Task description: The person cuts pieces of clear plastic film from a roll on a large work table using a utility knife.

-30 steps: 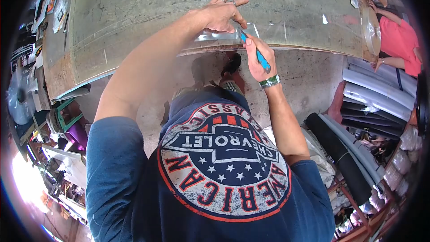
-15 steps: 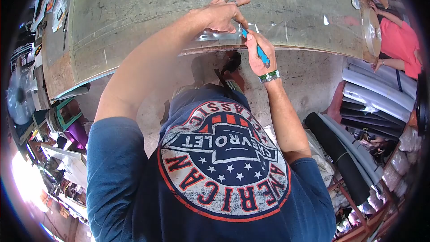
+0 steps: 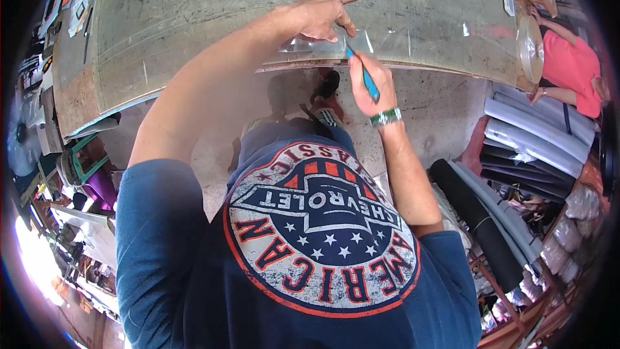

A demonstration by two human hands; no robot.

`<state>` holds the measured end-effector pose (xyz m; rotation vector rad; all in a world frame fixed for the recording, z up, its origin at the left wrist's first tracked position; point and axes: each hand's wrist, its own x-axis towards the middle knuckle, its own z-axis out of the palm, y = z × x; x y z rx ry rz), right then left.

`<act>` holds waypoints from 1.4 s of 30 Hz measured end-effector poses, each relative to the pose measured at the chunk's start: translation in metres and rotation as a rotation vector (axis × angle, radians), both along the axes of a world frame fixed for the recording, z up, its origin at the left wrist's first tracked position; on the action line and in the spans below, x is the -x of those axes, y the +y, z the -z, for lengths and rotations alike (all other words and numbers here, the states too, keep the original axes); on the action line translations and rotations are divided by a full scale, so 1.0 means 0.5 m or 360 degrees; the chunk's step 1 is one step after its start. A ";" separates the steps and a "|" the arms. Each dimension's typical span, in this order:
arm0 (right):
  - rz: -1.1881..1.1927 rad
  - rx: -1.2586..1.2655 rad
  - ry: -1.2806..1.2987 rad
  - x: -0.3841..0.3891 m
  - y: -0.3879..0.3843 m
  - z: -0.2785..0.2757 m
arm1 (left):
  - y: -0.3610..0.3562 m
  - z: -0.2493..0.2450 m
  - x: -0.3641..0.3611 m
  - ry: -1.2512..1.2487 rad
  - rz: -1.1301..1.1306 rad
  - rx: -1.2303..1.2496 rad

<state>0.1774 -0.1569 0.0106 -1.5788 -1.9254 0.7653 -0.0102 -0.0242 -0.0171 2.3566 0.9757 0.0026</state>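
Note:
My left hand [image 3: 321, 18] lies with fingers spread over clear plastic sheeting [image 3: 399, 42] along the near edge of the worktable. In my right hand [image 3: 383, 82] is a blue-handled utility knife [image 3: 369, 81], its front end pointing away from me, just below the left fingertips. The fingers are wrapped around the handle, near the table edge. Whether the blade touches the plastic cannot be made out.
The worn grey-green worktable [image 3: 213, 0] stretches across in front of me. To the right, a person in a pink top [image 3: 568, 58] is beside a roll of clear plastic [image 3: 531, 48]. Rolled material [image 3: 536, 145] and a black roll [image 3: 481, 226] lie on the right.
My right hand has drawn the knife slightly back toward the near table edge and turned a little. My left hand stays spread in nearly the same place. The whole view has shifted slightly.

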 end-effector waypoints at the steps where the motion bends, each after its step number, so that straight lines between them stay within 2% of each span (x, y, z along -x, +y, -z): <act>1: -0.0009 0.0034 -0.0007 -0.003 -0.016 -0.009 | 0.003 -0.002 0.000 0.0010 0.0004 0.0007; 2: -0.0018 0.0072 -0.0018 -0.010 -0.033 -0.018 | 0.006 -0.002 0.002 0.0016 0.0012 0.0023; 3: -0.0081 0.0281 -0.0072 -0.033 -0.047 -0.031 | 0.007 -0.003 0.002 0.0019 0.0021 0.0044; 6: -0.0177 -0.0395 -0.0104 -0.078 -0.028 -0.078 | 0.009 0.000 0.008 0.0022 0.0060 0.0083; 9: -0.0061 -0.0504 -0.0179 -0.132 0.051 -0.130 | 0.008 0.001 0.011 0.0017 0.0082 0.0104; 12: -0.0396 -0.0452 -0.0585 -0.181 0.159 -0.092 | 0.007 -0.010 0.009 0.0022 0.0094 0.0069; 16: -0.0684 -0.0429 -0.0530 -0.165 0.241 0.004 | 0.006 -0.001 0.016 -0.0069 0.0074 -0.0014; 17: -0.0710 -0.0450 -0.0540 -0.169 0.250 0.029 | -0.005 0.000 0.022 -0.0094 0.0018 -0.0111; 21: -0.0786 -0.0553 -0.0567 -0.196 0.278 0.089 | -0.108 -0.015 0.041 -0.0071 -0.0737 -0.0594; 24: -0.0836 -0.0615 -0.0521 -0.209 0.286 0.103 | -0.180 0.012 0.051 -0.0062 -0.0994 -0.0770; 28: -0.0879 -0.0718 -0.0363 -0.211 0.295 0.110 | -0.196 0.026 0.050 -0.0228 -0.1174 -0.0837; 35: -0.0779 -0.0795 -0.0085 -0.177 0.301 0.091 | -0.177 0.019 0.062 -0.0352 -0.1236 -0.0832; 38: -0.0841 -0.0766 -0.0022 -0.095 0.299 0.077 | -0.175 0.012 0.069 -0.0437 -0.1286 -0.0788; 40: -0.0800 -0.0561 -0.0004 -0.029 0.286 0.065 | -0.168 -0.003 0.072 -0.0534 -0.1310 -0.0764; 42: -0.0666 -0.0103 0.0317 0.032 0.275 0.048 | -0.163 -0.019 0.076 -0.0575 -0.1373 -0.0770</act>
